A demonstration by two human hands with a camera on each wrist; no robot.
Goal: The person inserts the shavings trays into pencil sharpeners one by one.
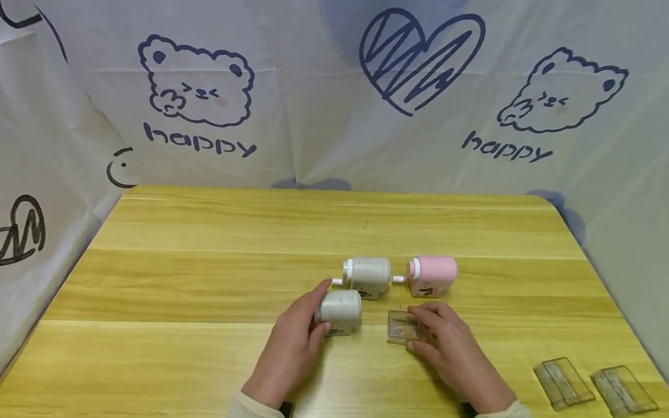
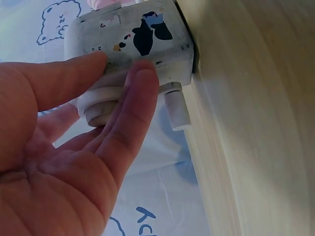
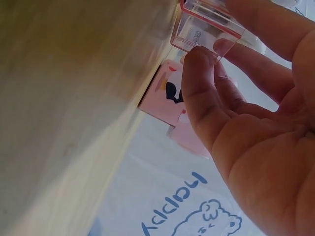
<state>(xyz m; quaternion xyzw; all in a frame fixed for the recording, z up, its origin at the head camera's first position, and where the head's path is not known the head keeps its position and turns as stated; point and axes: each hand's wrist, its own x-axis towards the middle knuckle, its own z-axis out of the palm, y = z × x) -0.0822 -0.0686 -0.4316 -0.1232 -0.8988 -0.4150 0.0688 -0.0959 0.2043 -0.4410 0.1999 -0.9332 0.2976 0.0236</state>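
My left hand grips a white crank pencil sharpener, thumb on the near side and a finger along the far side. In the left wrist view, its cartoon-printed face, round front ring and crank knob show beside the fingers. To the right, my right hand pinches a clear plastic drawer between thumb and fingers. That drawer's red-tinted edges appear at the fingertips in the right wrist view.
Behind the hands lie a second white sharpener and a pink sharpener, cranks pointing left. Two more clear drawers rest near the table's right edge. A printed white cloth hangs behind the wooden table.
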